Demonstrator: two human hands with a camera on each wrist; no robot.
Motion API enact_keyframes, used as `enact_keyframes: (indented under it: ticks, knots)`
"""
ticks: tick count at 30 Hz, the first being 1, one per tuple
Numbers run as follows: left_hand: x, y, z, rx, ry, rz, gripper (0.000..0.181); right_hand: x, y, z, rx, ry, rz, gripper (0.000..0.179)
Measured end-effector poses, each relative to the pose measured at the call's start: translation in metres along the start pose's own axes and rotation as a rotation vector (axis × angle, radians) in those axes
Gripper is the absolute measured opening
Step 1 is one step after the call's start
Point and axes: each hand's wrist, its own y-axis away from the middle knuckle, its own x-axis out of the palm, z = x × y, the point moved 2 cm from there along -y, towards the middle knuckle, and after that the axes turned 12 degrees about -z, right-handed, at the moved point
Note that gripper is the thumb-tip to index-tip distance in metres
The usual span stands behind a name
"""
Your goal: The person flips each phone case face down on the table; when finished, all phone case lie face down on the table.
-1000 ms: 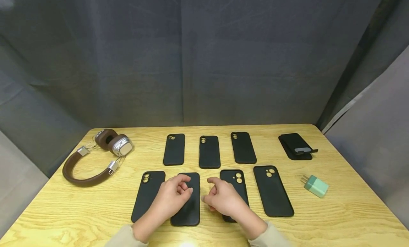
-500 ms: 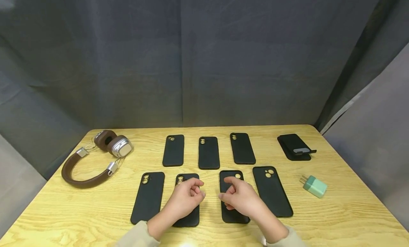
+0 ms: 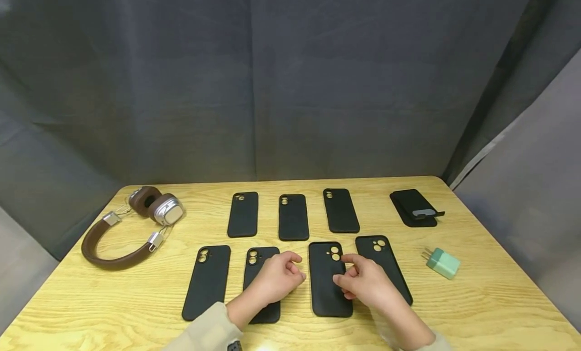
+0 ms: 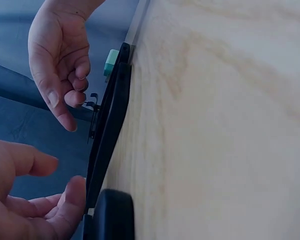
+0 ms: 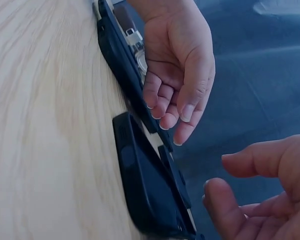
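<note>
Several black phone cases lie on the wooden table in two rows. My left hand (image 3: 279, 278) hovers over the right side of the front row's second phone case (image 3: 262, 310), thumb and index finger apart. Over the right edge of the third phone case (image 3: 324, 285), which lies hollow side up, is my right hand (image 3: 369, 285), loosely bent with a gap between thumb and index finger. It partly hides the rightmost phone case (image 3: 390, 262). In the right wrist view, the raised rim of a phone case (image 5: 135, 185) shows below both hands. Neither hand holds anything.
Brown headphones (image 3: 115, 262) lie at the left. Behind the front row are three phone cases, the middle phone case (image 3: 293, 220) among them. A black folding stand (image 3: 410, 205) and a green charger plug (image 3: 445, 264) are at the right. A grey curtain (image 3: 290, 89) hangs behind the table.
Both hands have moved to the right, the right one from left of the third phone case to its right edge. The phone cases keep their places; the head view has shifted slightly.
</note>
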Motion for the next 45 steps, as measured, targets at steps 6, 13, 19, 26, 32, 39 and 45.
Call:
enact_keyframes:
  ticks: [6, 13, 19, 26, 32, 39, 45]
  knots:
    - [0.009, -0.005, -0.002, -0.024, 0.022, 0.040, 0.037, -0.003, -0.001, -0.006, -0.012, 0.029, -0.005, 0.054]
    - [0.017, -0.010, -0.003, -0.042, 0.021, 0.069, 0.039, -0.001, -0.005, -0.014, -0.027, 0.106, -0.007, 0.058]
    - [0.022, -0.015, -0.003, -0.068, 0.014, 0.076, 0.042, 0.004, -0.009, -0.018, -0.081, 0.177, -0.023, 0.051]
    - [0.026, -0.019, -0.006, -0.122, 0.023, 0.065, 0.042, 0.011, -0.010, -0.021, -0.128, 0.252, -0.035, 0.046]
    - [0.027, -0.021, -0.007, -0.163, 0.062, 0.075, 0.042, 0.012, -0.010, -0.017, -0.155, 0.313, -0.037, 0.044]
    - [0.028, -0.024, -0.001, -0.219, 0.176, 0.109, 0.041, 0.011, -0.012, -0.016, -0.155, 0.304, -0.046, 0.042]
    - [0.022, -0.024, 0.001, -0.244, 0.359, 0.126, 0.041, 0.010, -0.013, -0.015, -0.152, 0.243, -0.047, 0.040]
